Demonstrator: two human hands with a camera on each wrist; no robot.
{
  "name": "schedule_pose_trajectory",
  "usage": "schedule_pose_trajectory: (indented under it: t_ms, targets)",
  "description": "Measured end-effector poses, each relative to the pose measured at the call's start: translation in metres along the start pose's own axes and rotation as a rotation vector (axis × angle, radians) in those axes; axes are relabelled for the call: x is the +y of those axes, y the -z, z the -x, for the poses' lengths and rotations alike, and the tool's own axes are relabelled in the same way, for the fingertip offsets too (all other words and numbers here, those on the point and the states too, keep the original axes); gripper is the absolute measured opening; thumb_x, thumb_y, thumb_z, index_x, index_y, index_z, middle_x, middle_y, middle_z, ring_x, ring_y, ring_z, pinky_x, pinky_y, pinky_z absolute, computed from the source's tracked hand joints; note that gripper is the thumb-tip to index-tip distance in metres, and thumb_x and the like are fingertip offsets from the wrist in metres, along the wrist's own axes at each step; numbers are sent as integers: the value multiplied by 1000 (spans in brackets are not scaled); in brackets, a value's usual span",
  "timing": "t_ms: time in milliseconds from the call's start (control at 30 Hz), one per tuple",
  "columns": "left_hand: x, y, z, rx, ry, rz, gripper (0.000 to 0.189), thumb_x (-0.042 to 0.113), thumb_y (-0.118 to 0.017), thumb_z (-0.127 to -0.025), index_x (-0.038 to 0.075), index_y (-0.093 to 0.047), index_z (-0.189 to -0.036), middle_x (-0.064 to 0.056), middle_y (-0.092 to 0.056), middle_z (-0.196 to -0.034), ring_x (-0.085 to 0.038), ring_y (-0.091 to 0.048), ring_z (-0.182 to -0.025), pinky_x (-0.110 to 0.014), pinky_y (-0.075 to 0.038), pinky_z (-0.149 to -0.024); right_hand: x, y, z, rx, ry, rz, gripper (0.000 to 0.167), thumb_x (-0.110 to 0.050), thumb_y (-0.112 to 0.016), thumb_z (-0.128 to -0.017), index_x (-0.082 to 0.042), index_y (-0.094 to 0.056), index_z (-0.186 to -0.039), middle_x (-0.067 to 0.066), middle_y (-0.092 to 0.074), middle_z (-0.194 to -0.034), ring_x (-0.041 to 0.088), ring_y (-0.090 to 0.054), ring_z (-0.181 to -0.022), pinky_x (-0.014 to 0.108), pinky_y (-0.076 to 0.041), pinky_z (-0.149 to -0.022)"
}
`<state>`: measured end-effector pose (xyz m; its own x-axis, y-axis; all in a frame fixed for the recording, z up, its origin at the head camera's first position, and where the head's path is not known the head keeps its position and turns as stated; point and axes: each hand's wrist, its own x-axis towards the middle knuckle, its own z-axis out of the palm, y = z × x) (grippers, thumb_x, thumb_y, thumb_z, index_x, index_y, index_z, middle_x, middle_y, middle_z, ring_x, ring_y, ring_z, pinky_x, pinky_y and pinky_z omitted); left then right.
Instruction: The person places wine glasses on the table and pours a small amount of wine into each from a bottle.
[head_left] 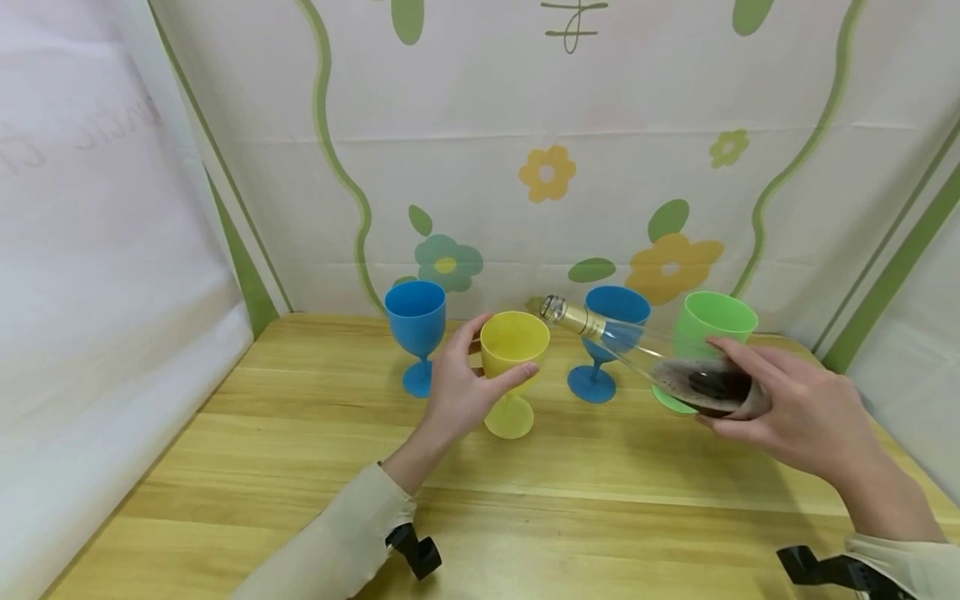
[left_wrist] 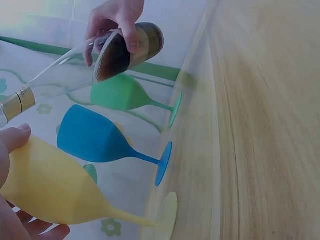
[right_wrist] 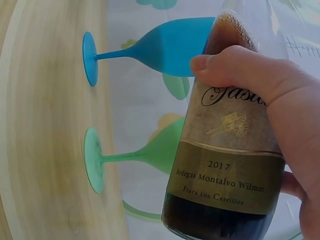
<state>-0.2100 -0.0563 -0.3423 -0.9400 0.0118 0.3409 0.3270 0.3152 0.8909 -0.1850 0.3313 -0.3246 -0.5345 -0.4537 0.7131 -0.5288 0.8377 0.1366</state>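
Observation:
My left hand (head_left: 462, 386) grips the bowl of a yellow goblet (head_left: 512, 354) that stands on the wooden table (head_left: 300, 467); the wrist view shows the same yellow goblet (left_wrist: 55, 187) against my fingers. My right hand (head_left: 780, 404) holds a clear wine bottle (head_left: 652, 362) tilted nearly flat, its gold-foiled neck (head_left: 566, 315) just right of the goblet's rim. Dark liquid sits in the bottle's lower end. The right wrist view shows the bottle (right_wrist: 227, 150) and its label under my thumb.
A blue goblet (head_left: 416, 329) stands left of the yellow one. Another blue goblet (head_left: 611, 321) and a green goblet (head_left: 712, 321) stand behind the bottle. A flowered cloth backdrop (head_left: 547, 167) closes off the back, white sheets the sides.

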Motion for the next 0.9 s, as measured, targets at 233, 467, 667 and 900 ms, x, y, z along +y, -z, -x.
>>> schedule_pose_trajectory:
  t_ms: [233, 467, 667, 900]
  targets:
    - [0, 2, 4, -24, -5, 9, 90, 33, -94, -82, 12, -49, -156, -6, -63, -142, -25, -64, -124, -41, -65, -93, -1, 2, -1, -11, 13, 32, 97, -93, -34, -88, -17, -69, -136, 13, -74, -104, 35, -70, -84, 50, -49, -45]
    - [2, 4, 8, -37, 5, 7, 89, 33, -94, -82, 14, -49, -157, -5, -63, -142, -25, -65, -124, -42, -64, -94, -2, 3, -2, -20, 31, 46, 95, -92, -32, -90, -17, -68, -137, 13, -73, -105, 35, -70, -85, 49, -48, -44]
    - [4, 5, 11, -47, 11, 12, 90, 33, -94, -82, 15, -49, -157, -4, -63, -141, -23, -66, -122, -41, -64, -94, -2, 5, -2, -18, 49, 64, 96, -92, -30, -91, -17, -68, -137, 14, -72, -110, 36, -69, -90, 50, -49, -43]
    - [5, 4, 12, -58, 9, 19, 89, 32, -94, -82, 14, -49, -156, -4, -64, -140, -23, -67, -121, -41, -64, -94, -2, 8, -4, 23, 81, 80, 92, -89, -31, -94, -17, -72, -132, 14, -73, -111, 36, -71, -91, 52, -50, -44]
